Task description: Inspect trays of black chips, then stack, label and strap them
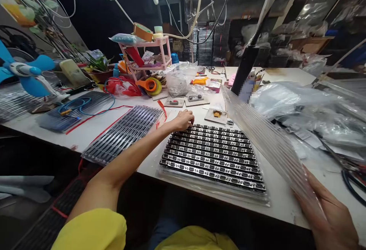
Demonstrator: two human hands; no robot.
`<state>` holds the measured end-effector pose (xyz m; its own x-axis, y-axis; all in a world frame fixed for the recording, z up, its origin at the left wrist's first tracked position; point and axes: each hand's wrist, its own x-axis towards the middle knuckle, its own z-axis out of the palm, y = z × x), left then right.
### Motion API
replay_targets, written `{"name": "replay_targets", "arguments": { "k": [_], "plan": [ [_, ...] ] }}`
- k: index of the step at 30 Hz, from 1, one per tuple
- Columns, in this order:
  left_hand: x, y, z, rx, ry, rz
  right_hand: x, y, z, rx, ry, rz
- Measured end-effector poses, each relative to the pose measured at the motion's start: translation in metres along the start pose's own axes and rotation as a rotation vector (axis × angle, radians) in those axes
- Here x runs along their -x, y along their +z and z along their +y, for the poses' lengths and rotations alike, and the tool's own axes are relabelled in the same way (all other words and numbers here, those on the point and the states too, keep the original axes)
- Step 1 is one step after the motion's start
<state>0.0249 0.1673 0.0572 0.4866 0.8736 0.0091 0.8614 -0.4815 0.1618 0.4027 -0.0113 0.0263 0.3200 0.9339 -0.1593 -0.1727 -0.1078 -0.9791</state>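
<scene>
Rows of black-and-silver serial-port connectors (211, 153) fill a clear plastic tray (200, 183) at the table's front edge. My left hand (183, 121) reaches across to the far left corner of these rows. Its fingers are curled down onto the end of the back row, and what lies between the fingertips is hidden. On the right, my right hand (328, 210) grips the near end of a clear ribbed plastic sheet (265, 139), shaped like a tray cover. The sheet is held tilted on edge, beside the filled tray and apart from it.
Left of the tray lies a stack of filled plastic trays (126, 131). Small fixtures (196, 98) and a board with a yellow part (216, 115) lie behind. A black post (244, 68), a pink rack (148, 57), plastic bags (309, 105) and a blue fan (27, 68) stand around.
</scene>
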Motion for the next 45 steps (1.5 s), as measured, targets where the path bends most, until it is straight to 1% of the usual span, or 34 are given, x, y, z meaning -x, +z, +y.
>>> {"name": "replay_targets", "arguments": {
  "k": [2, 4, 7, 10, 11, 13, 15, 18, 21, 23, 25, 27, 30, 32, 33, 34, 36, 38, 39, 41, 43, 45],
  "plan": [
    [0.0, -0.001, 0.002, 0.048, 0.002, 0.017, -0.003, 0.002, 0.0, -0.179, 0.047, 0.083],
    [0.002, -0.004, 0.002, 0.117, -0.01, 0.043, -0.001, 0.002, -0.001, -0.269, 0.05, 0.109],
    [0.013, -0.013, -0.006, 0.254, -0.066, 0.118, 0.005, 0.005, -0.006, -0.26, 0.008, 0.124],
    [0.038, -0.023, -0.019, 0.405, -0.169, 0.247, 0.009, 0.017, -0.016, -0.171, 0.016, 0.188],
    [0.049, -0.026, -0.024, 0.453, -0.212, 0.29, 0.009, 0.024, -0.019, -0.147, 0.02, 0.183],
    [0.073, -0.027, -0.031, 0.542, -0.299, 0.357, 0.008, 0.037, -0.024, -0.108, 0.006, 0.124],
    [0.096, -0.024, -0.034, 0.621, -0.38, 0.391, 0.005, 0.051, -0.025, -0.065, -0.029, 0.041],
    [0.122, -0.014, -0.028, 0.71, -0.469, 0.393, -0.001, 0.063, -0.022, 0.005, -0.034, -0.054],
    [0.135, -0.002, -0.016, 0.744, -0.511, 0.362, -0.005, 0.065, -0.022, 0.064, 0.049, -0.104],
    [0.14, 0.004, -0.008, 0.73, -0.517, 0.332, -0.008, 0.06, -0.022, 0.18, 0.075, -0.134],
    [0.142, 0.007, -0.001, 0.68, -0.519, 0.312, -0.015, 0.052, -0.021, 0.394, 0.021, -0.176],
    [0.143, 0.007, 0.004, 0.606, -0.516, 0.308, -0.025, 0.045, -0.017, 0.659, -0.113, -0.2],
    [0.142, 0.006, 0.008, 0.494, -0.493, 0.31, -0.043, 0.04, -0.011, 0.968, -0.387, -0.14],
    [0.14, 0.006, 0.009, 0.442, -0.468, 0.306, -0.051, 0.042, -0.009, 1.066, -0.566, -0.104],
    [0.139, 0.008, 0.009, 0.419, -0.455, 0.304, -0.053, 0.045, -0.009, 1.096, -0.63, -0.112],
    [0.139, 0.011, 0.009, 0.388, -0.438, 0.306, -0.054, 0.049, -0.008, 1.123, -0.665, -0.144],
    [0.138, 0.02, 0.01, 0.291, -0.392, 0.333, -0.05, 0.06, -0.007, 1.218, -0.68, -0.226],
    [0.139, 0.029, 0.011, 0.163, -0.361, 0.375, -0.044, 0.073, -0.004, 1.388, -0.679, -0.279],
    [0.139, 0.033, 0.013, 0.103, -0.36, 0.388, -0.042, 0.079, -0.003, 1.484, -0.68, -0.293],
    [0.14, 0.037, 0.015, 0.02, -0.392, 0.375, -0.038, 0.089, -0.001, 1.631, -0.68, -0.313],
    [0.14, 0.037, 0.016, -0.021, -0.429, 0.338, -0.038, 0.094, -0.002, 1.674, -0.67, -0.337],
    [0.139, 0.036, 0.017, -0.008, -0.449, 0.321, -0.042, 0.088, -0.004, 1.597, -0.675, -0.367]
  ]
}}
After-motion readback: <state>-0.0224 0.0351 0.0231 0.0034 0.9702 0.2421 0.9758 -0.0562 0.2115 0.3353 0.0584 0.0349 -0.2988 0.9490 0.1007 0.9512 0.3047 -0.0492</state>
